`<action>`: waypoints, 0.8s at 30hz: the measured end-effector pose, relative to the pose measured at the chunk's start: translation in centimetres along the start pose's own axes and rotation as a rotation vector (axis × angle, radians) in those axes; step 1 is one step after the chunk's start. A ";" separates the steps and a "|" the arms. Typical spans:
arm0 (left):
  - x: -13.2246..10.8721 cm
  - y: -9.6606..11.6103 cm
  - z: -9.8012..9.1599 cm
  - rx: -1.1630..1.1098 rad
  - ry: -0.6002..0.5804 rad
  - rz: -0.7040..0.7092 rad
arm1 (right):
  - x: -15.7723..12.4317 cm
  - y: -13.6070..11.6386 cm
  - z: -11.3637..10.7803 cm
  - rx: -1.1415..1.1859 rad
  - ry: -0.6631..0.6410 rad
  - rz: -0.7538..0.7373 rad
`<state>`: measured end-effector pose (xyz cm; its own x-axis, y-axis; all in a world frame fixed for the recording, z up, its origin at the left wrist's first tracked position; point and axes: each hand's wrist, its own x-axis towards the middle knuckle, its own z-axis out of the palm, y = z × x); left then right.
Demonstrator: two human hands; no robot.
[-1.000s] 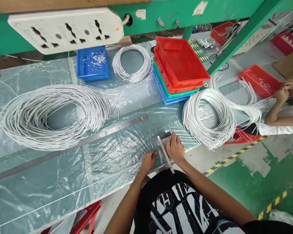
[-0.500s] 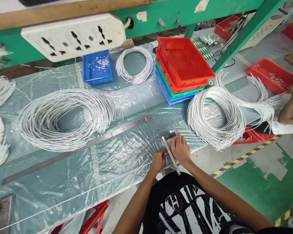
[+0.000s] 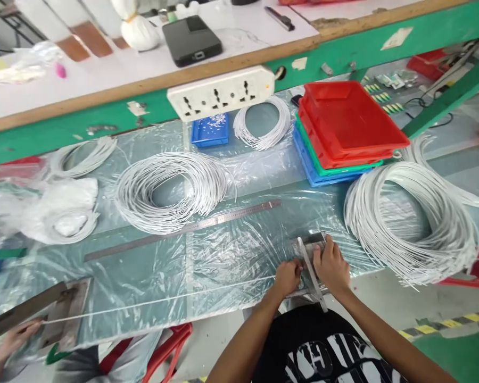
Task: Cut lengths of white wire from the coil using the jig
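The weak point could be the white wire (image 3: 163, 300), drawn nearly straight across the bottom of the frame from another person's hand (image 3: 22, 335), beside a metal jig (image 3: 66, 308) at lower left, to the left hand (image 3: 289, 277) right of centre. The left hand's fingers are curled closed and appear to pinch the wire's end, though the fingertips are hidden; a tug from the far end, or uneven pull, might slip it loose. The right hand (image 3: 335, 268) lies over a metal fixture (image 3: 312, 276) with a slanting bar, its thumb held apart from the fingers; whether it grips or merely presses, I cannot tell. That fixture sits at the table's front edge, the bar's near end reaching the black shirt (image 3: 291, 340), so a shift of the torso could knock it askew. Should the bar move, which the view does not settle, the left fingers close beside it might be pinched. The wrinkled plastic sheet (image 3: 239, 250) could slide and carry the fixture along. At right, the large coil of white wires (image 3: 363, 207) hangs past the table edge, where the right forearm might snag loose ends and drag it down.
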<state>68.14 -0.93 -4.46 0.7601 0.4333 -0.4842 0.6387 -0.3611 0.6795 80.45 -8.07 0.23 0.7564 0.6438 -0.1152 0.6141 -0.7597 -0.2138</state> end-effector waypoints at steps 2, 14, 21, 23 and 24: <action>-0.3 0.0 0.1 0.008 -0.009 -0.015 | -0.3 -0.1 -0.1 -0.014 -0.001 0.013; -1.7 -0.5 0.8 0.045 -0.051 -0.048 | -2.0 -0.8 -0.7 -0.003 0.017 -0.020; -6.1 2.5 -1.2 -0.395 0.303 -0.006 | -1.9 0.9 0.1 0.483 0.101 -0.175; -8.4 4.8 -3.5 -0.660 0.519 0.094 | -3.0 -0.9 -0.3 0.627 -0.069 -0.382; -9.8 6.0 -5.0 -0.782 0.581 0.148 | -3.8 -2.3 -0.6 0.670 -0.217 -0.483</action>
<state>63.89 -3.19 7.15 0.5150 0.8419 -0.1611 0.1237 0.1130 0.9859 76.26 -8.82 1.78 0.3438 0.9385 -0.0319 0.5439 -0.2267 -0.8080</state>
